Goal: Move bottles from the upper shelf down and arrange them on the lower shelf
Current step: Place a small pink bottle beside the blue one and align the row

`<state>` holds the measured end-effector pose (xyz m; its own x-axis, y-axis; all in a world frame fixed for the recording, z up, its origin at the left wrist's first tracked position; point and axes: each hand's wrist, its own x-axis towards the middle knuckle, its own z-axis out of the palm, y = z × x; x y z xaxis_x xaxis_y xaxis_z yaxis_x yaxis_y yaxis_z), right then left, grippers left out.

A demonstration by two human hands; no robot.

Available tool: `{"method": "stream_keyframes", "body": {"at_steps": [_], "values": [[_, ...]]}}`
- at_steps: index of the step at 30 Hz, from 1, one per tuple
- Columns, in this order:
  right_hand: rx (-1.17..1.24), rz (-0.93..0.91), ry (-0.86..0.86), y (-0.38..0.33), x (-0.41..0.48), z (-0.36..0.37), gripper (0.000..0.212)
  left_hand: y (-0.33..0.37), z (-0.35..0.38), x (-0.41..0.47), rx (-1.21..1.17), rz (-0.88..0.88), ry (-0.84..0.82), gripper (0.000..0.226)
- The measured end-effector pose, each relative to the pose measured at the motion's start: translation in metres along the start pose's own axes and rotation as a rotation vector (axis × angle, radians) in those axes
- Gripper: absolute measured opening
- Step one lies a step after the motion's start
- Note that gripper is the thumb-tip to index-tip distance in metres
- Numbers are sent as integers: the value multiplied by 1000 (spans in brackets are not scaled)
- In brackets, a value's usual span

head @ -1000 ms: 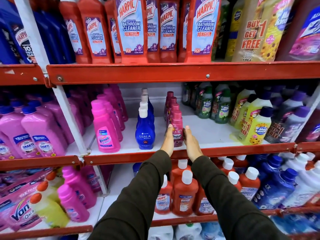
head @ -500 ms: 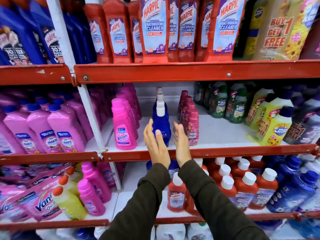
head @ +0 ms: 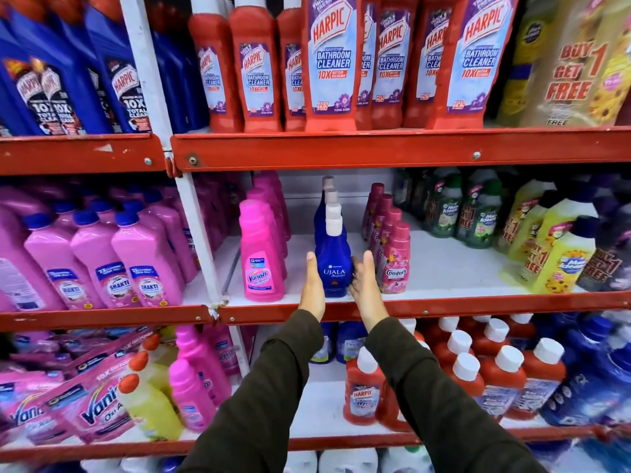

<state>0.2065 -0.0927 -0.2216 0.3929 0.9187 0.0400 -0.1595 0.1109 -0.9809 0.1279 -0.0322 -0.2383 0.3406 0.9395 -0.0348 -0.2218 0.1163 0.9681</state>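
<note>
A row of blue Ujala bottles with white caps stands on the middle shelf, front to back. My left hand lies flat against the left side of the front bottle. On its right side is my right hand, fingers slightly curled round it. The bottle stands upright on the shelf between both palms. Beside it are a row of pink Vanish bottles on the left and a row of pink Comfort bottles on the right. The lower shelf holds red Harpic bottles.
Tall red Harpic bathroom cleaner bottles fill the top shelf. Green and yellow bottles stand at the middle shelf's right, with bare white shelf in front of them. A white upright post divides the bays; pink Shakti bottles are left of it.
Both hands left the Comfort bottle, moved left with fingers spread, and now press on either side of the front blue Ujala bottle. The camera has also shifted left.
</note>
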Motion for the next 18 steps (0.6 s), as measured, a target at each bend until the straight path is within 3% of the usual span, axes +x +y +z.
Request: {"method": "stream_keyframes", "body": {"at_steps": [9, 15, 16, 18], "values": [[-24, 7, 22, 2, 1, 0, 40, -3, -2, 2, 6, -24, -9, 73], [-8, -61, 106, -2, -15, 10, 50, -24, -9, 17, -2, -26, 0, 116], [-34, -127, 180, 1, -18, 13, 51, -20, -11, 11, 14, -5, 28, 113], [-119, -301, 336, 9, -23, 19, 45, -3, -10, -15, 33, 85, 120, 78]]}}
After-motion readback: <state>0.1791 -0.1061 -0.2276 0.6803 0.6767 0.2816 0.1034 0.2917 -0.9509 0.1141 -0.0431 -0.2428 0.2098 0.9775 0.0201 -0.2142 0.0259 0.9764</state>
